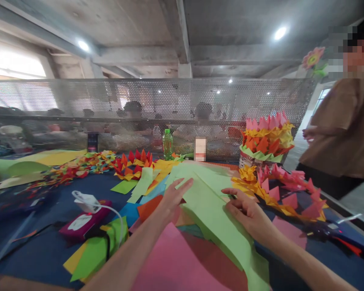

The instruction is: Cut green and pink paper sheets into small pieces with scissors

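Observation:
Light green paper sheets (212, 202) lie in front of me, the front part creased and drooping toward me over a large pink sheet (166, 258). My left hand (174, 198) rests on the green paper with its fingers stretched out, holding nothing. At the paper's right side my right hand (245, 208) has its fingers curled, the index finger extended over the sheet. A small dark thing shows between its thumb and fingers; its kind is too hidden to tell.
A purple power strip (86, 222) with a white charger stands left. Folded-paper rings in pink and yellow (291, 198) and red (136, 163) lie beyond. Behind are a green bottle (167, 145) and a paper-decorated basket (267, 141). A glue gun (330, 232) lies right; a person (342, 125) stands there.

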`<act>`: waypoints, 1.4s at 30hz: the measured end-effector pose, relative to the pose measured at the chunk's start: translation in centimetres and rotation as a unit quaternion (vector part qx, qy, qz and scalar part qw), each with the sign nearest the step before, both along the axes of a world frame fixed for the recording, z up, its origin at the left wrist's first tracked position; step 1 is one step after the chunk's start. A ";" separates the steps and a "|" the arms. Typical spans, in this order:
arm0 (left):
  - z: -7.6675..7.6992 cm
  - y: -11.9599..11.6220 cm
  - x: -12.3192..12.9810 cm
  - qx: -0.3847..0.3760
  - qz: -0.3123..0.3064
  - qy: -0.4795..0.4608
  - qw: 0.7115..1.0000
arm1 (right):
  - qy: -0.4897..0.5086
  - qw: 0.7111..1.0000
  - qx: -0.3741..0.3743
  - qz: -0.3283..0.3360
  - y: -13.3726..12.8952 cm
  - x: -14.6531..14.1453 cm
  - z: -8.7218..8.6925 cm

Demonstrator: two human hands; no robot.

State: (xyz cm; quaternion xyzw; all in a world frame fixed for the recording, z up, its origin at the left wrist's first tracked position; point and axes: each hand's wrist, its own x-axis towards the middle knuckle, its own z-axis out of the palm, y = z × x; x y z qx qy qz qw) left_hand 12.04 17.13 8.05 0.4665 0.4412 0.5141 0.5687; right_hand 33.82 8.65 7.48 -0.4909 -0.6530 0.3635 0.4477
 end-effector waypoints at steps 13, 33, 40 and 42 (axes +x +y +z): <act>0.1 2.1 -2.1 0.063 0.153 0.001 0.986 | -0.091 0.994 -0.049 0.030 0.9 1.4 -0.4; 0.9 0.2 -1.1 0.005 -0.232 -0.084 0.969 | -0.008 0.995 -0.060 -0.076 1.6 2.2 -0.3; 0.9 0.2 -1.2 0.057 -0.192 -0.080 0.976 | 0.018 0.993 -0.066 -0.097 1.7 2.5 -0.6; 0.2 0.5 -0.9 0.080 -0.143 0.022 0.986 | 0.020 0.992 -0.073 -0.098 1.7 2.6 -0.7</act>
